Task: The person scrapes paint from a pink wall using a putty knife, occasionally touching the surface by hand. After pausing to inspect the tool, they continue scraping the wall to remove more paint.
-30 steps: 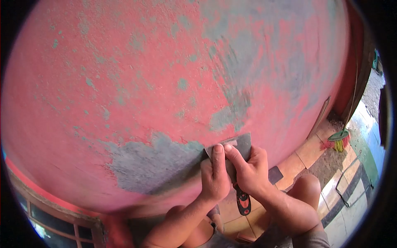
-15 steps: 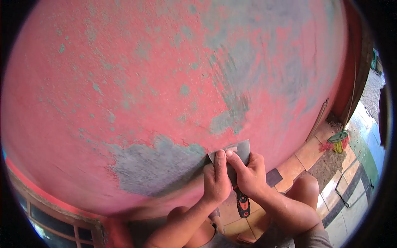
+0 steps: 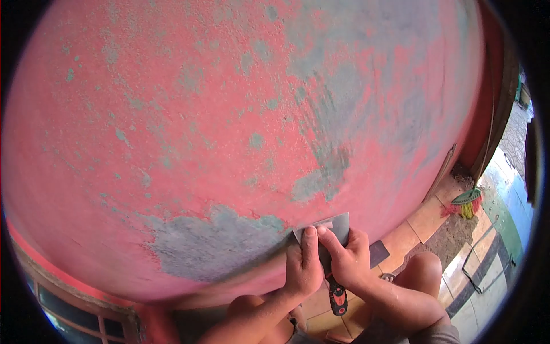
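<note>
A wide-bladed putty knife [image 3: 337, 225] with a black and red handle is held in both hands, its blade edge against or very close to the pink wall [image 3: 223, 114]. My left hand [image 3: 304, 264] grips the left side of the blade, thumb laid on the metal. On the right side, my right hand [image 3: 350, 257] pinches the blade with its thumb beside the other one. The handle hangs down between my wrists. Left of the blade is a grey patch of bare plaster [image 3: 215, 243]; the paint around it is worn and spotted green.
A broom [image 3: 467, 202] with red and yellow bristles stands at the right, near a heap of grey debris [image 3: 452, 236] on the tiles. A dark flat piece [image 3: 378, 253] lies beyond my right hand. A framed window [image 3: 74, 309] is at lower left.
Both hands and the putty knife appear slightly lower in view, as does the wall with its patches. The grip on the blade looks the same.
</note>
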`<state>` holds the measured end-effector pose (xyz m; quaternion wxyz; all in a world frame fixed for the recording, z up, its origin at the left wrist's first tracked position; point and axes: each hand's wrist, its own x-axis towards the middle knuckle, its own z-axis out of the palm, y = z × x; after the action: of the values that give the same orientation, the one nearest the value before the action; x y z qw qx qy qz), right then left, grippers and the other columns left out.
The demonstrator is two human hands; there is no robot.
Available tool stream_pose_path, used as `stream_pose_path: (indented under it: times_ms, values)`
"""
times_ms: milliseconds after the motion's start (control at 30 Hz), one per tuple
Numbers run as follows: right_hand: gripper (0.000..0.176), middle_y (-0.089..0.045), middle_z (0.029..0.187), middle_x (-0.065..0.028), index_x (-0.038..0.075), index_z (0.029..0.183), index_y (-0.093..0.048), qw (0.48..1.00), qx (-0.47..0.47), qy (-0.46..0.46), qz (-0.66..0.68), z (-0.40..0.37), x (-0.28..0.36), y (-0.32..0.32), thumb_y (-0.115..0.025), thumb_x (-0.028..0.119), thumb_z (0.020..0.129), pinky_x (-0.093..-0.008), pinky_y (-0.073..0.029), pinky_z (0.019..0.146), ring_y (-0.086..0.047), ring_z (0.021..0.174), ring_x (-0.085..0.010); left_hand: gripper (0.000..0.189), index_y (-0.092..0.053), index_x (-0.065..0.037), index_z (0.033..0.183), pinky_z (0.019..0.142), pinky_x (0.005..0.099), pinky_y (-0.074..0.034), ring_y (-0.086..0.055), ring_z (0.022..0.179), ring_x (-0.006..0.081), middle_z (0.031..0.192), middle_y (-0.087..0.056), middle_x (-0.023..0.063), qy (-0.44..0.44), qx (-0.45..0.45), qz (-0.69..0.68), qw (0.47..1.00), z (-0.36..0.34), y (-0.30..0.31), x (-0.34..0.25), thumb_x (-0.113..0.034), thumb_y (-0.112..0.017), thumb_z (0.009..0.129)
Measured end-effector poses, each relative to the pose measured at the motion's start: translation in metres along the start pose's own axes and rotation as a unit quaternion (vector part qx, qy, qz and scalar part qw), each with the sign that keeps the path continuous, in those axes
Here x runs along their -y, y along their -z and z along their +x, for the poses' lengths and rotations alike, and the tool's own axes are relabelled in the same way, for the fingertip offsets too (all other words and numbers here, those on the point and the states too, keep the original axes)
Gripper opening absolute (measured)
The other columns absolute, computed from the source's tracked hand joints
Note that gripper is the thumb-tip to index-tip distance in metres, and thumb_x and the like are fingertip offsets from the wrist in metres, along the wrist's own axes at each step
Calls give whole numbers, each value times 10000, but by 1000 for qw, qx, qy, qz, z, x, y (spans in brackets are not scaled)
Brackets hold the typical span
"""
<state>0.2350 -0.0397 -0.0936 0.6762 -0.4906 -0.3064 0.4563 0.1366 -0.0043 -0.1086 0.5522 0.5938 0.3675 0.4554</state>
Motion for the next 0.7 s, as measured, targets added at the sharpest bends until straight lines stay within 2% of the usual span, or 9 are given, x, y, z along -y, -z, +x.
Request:
stream_pose_path:
  times_ms: [100, 200, 233, 333, 433, 533, 633, 700]
  values:
    - [272, -643, 678, -7, -31, 890, -686, 1000, 9, 1, -15, 3, 0, 4, -673, 234, 950, -257, -445, 487, -558, 584, -55, 517, -655, 42, 1081, 817, 278, -492, -604, 916, 118, 971, -664, 71, 44, 29, 23, 998, 2, 7, 1, -361, -332, 1092]
    - [265, -651, 688, -12, -34, 896, -686, 1000, 11, -7, -11, 4, 4, 4, -673, 226, 949, -259, -449, 487, -559, 581, -56, 482, -630, 73, 1078, 858, 305, -492, -616, 961, 157, 1002, -667, 98, -20, 8, 28, 999, 5, -1, -10, -323, -355, 1096]
    - [265, -653, 690, -11, -35, 895, -686, 1000, 15, -18, -9, 2, 8, 4, -674, 224, 948, -259, -451, 491, -560, 586, -55, 486, -629, 76, 1079, 863, 307, -492, -617, 964, 159, 1009, -669, 104, 7, 8, 30, 999, 3, -1, -13, -322, -350, 1097]
    - [271, -651, 690, -6, -38, 892, -686, 999, 23, -25, 2, 0, 9, 5, -675, 227, 947, -255, -447, 493, -555, 594, -50, 485, -631, 70, 1079, 846, 302, -492, -611, 967, 148, 1019, -669, 96, 11, -2, -1, 1000, 2, -2, -6, -322, -347, 1098]
    - [277, -638, 681, 4, -37, 878, -686, 1000, 6, 22, -3, 5, 3, 2, -673, 231, 948, -250, -434, 489, -541, 594, -43, 480, -639, 55, 1044, 780, 284, -493, -597, 915, 116, 970, -665, 70, 12, 22, -5, 1000, 5, 4, -2, -325, -350, 1098]
    - [274, -624, 680, 14, -32, 857, -683, 998, 0, 55, -2, 10, 9, 1, -670, 226, 948, -248, -422, 490, -528, 598, -40, 473, -632, 30, 967, 704, 266, -480, -574, 843, 86, 882, -637, 32, -54, -13, 42, 998, 9, -6, -11, -334, -359, 1097]
    - [266, -617, 690, 21, -25, 837, -680, 999, 8, 36, -1, 4, 16, 2, -671, 218, 945, -247, -420, 502, -525, 618, -37, 471, -610, 15, 910, 670, 258, -470, -563, 797, 77, 825, -606, 14, -2, -5, -46, 999, 12, -9, -23, -341, -364, 1096]
    - [260, -619, 703, 23, -21, 842, -680, 998, -6, 57, 2, 4, 12, 1, -672, 217, 944, -249, -427, 518, -527, 641, -35, 471, -600, 8, 894, 664, 259, -469, -565, 794, 76, 821, -598, 7, -1, -5, -28, 1000, 7, -6, -16, -346, -363, 1095]
